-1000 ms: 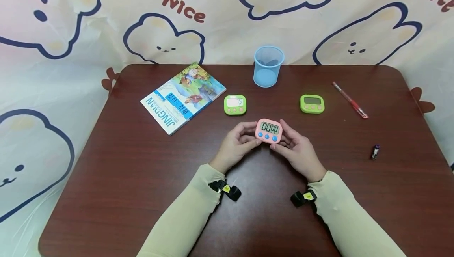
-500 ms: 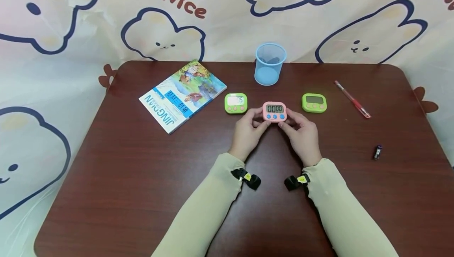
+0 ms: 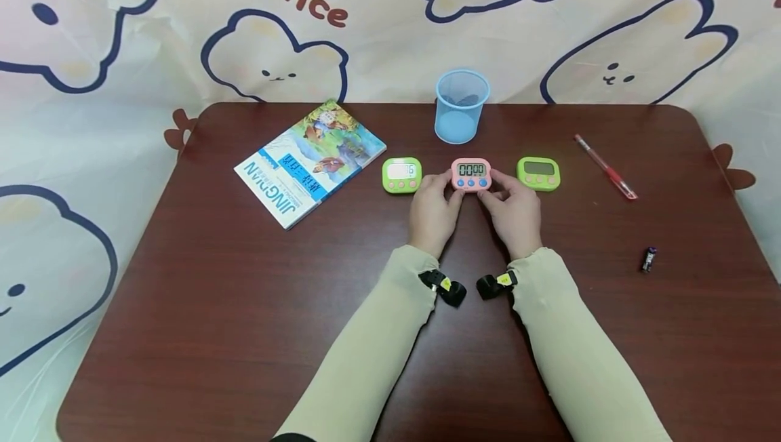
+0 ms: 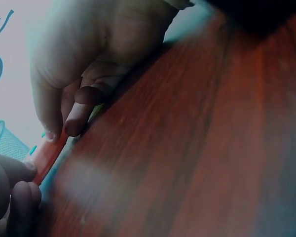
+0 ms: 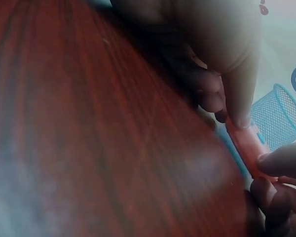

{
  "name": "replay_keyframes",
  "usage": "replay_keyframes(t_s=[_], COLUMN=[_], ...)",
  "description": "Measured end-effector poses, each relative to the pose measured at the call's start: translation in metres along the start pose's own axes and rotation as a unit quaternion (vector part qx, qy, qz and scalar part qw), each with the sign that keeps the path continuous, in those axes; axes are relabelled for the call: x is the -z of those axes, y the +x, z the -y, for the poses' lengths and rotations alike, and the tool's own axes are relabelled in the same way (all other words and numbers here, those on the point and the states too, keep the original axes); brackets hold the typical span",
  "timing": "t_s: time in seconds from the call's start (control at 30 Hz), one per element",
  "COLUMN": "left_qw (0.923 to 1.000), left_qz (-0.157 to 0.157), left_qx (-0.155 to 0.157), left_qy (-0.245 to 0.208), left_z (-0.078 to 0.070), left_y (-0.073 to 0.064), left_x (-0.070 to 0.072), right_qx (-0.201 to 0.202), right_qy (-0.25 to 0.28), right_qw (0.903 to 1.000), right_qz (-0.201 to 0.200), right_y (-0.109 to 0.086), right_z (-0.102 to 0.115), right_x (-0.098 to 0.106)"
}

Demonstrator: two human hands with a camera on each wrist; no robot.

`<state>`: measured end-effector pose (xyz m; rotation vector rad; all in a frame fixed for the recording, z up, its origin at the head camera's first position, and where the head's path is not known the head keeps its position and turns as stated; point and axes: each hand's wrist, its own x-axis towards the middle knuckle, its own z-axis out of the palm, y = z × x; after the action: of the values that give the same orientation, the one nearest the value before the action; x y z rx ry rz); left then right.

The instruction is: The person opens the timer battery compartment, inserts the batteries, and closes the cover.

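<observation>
A pink digital timer (image 3: 471,175) with blue buttons shows zeros on its display in the head view. My left hand (image 3: 433,211) pinches its left end, thumb at the lower front edge. At the other end my right hand (image 3: 512,213) pinches it the same way. In both wrist views the pink timer (image 5: 249,148) appears edge-on, close over the wood, with fingertips at each end. One green timer (image 3: 402,175), its screen lit, lies just left of my left hand. Another green timer (image 3: 538,173) with a dark screen lies right of my right hand.
A blue mesh cup (image 3: 461,108) stands at the back of the brown table (image 3: 232,333). A picture-covered book (image 3: 311,164) lies at the back left. To the right are a red pen (image 3: 605,167) and a small dark battery-like cylinder (image 3: 649,259).
Both hands have carried the pink timer away from the body, into the space between the two green timers. It has gone from tilted to level with them. The head view has shifted slightly.
</observation>
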<state>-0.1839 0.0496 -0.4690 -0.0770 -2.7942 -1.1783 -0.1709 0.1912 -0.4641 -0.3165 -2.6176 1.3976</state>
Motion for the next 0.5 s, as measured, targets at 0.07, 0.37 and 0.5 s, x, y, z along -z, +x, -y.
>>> replay_keyframes(t_s=[0.07,0.37,0.5], left_qw=[0.9999,0.9992,0.9991], left_qz=[0.002,0.003,-0.002], left_qx=[0.012,0.021,0.017], left_qy=[0.011,0.033,0.04], left_z=[-0.0019,-0.0065,-0.007], left_y=[0.0006,0.0003,-0.0008], left_x=[-0.001,-0.003,-0.001], right_qx=[-0.004,-0.001,0.014], right_qy=[-0.012,-0.025,-0.021], right_qw=[0.9999,0.9994,0.9991], right_qz=[0.006,0.024,0.035], right_y=[0.0015,0.0026,0.002], right_z=[0.0008,0.0026,0.0018], right_x=[0.0005,0.0044,0.005])
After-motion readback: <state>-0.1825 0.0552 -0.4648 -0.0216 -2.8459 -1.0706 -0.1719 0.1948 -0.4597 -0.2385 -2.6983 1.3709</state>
